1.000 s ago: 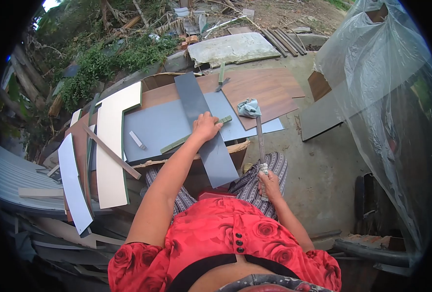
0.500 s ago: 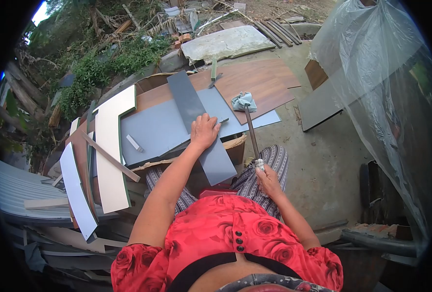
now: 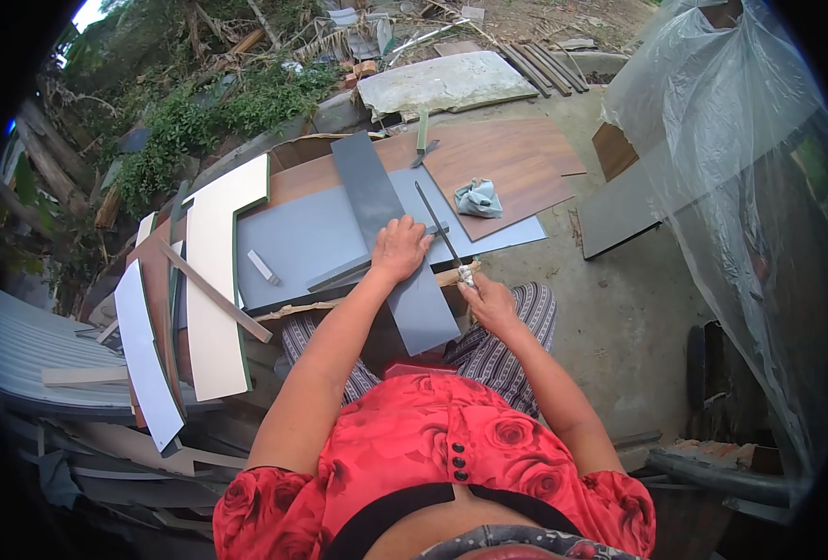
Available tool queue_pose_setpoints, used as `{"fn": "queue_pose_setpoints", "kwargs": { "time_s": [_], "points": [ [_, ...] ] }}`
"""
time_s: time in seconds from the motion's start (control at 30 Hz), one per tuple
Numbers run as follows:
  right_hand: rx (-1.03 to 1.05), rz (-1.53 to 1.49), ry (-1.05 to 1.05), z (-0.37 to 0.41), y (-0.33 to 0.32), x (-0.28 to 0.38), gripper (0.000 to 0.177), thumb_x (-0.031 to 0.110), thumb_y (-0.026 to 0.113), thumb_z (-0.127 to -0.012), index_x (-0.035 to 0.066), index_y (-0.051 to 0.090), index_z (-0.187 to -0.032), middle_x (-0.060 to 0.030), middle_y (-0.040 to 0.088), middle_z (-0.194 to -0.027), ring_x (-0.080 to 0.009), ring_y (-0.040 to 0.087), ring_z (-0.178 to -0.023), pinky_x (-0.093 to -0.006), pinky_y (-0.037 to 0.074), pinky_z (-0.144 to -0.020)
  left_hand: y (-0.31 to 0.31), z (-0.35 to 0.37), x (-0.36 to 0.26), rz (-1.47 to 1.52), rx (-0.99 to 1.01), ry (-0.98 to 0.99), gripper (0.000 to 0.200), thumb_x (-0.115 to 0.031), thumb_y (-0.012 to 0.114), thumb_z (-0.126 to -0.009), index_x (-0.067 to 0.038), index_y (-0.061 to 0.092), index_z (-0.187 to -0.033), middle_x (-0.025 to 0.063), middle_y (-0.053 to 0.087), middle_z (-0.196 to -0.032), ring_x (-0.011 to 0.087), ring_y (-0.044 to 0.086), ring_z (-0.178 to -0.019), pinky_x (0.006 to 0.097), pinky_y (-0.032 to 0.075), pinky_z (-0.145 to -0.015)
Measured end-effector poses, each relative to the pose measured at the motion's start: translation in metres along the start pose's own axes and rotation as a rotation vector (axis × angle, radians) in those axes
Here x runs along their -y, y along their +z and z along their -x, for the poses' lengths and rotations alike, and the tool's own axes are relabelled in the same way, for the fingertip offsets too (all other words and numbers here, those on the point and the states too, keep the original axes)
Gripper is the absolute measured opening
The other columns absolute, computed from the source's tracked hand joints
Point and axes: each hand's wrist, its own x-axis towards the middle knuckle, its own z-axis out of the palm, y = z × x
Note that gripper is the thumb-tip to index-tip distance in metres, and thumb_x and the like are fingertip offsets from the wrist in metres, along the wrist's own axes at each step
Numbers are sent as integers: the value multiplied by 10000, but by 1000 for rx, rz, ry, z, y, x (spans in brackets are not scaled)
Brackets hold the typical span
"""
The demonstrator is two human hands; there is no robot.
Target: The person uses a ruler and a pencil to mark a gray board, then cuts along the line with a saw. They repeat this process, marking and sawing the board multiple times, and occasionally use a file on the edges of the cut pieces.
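Observation:
My left hand (image 3: pixel 402 250) presses down on a long dark grey board (image 3: pixel 365 177), fingers bunched near its right edge. That board lies tilted lengthwise toward my lap, over a wider grey-blue panel (image 3: pixel 288 233). A narrow grey strip (image 3: pixel 337 274) sticks out to the left of my hand, and a similar end shows to the right; whether it passes over or under the board is hidden. Closed round a whitish wrapped handle, my right hand (image 3: pixel 491 303) holds a long-bladed knife (image 3: pixel 437 222), its blade pointing up and away beside the board. A crumpled light-blue cloth (image 3: pixel 478 198) lies just beyond.
Brown wood-grain panels (image 3: pixel 517 173) spread at the back. Cream (image 3: pixel 218 299) and white (image 3: pixel 148 350) boards lie to the left, with a thin wooden strip (image 3: pixel 216 292) across them. Clear plastic sheeting (image 3: pixel 713 140) hangs on the right above a grey panel (image 3: pixel 624 215).
The knife has come away from the blue cloth and swung left toward the dark grey board. My right hand has moved up and left; my left hand stays on the board.

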Motion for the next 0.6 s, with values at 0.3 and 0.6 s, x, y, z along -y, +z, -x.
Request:
{"fn": "queue_pose_setpoints", "kwargs": {
  "time_s": [0.3,0.6],
  "points": [
    [33,60,11,-10,2,4,339,354,479,-887,23,549,-866,-238,614,-737,-433,596,-745,-525,440,-670,-6,-6,6,-20,22,63,219,-298,530,-865,-97,600,-914,86,494,-914,269,501,-917,411,420,-782],
    [67,130,59,-24,-3,14,371,369,464,-885,15,574,-855,-244,624,-783,-428,602,-795,-517,445,-719,-2,-10,15,-62,0,186,194,-259,582,-823,-90,584,-919,82,495,-919,262,516,-894,391,443,-742]
  ]
}}
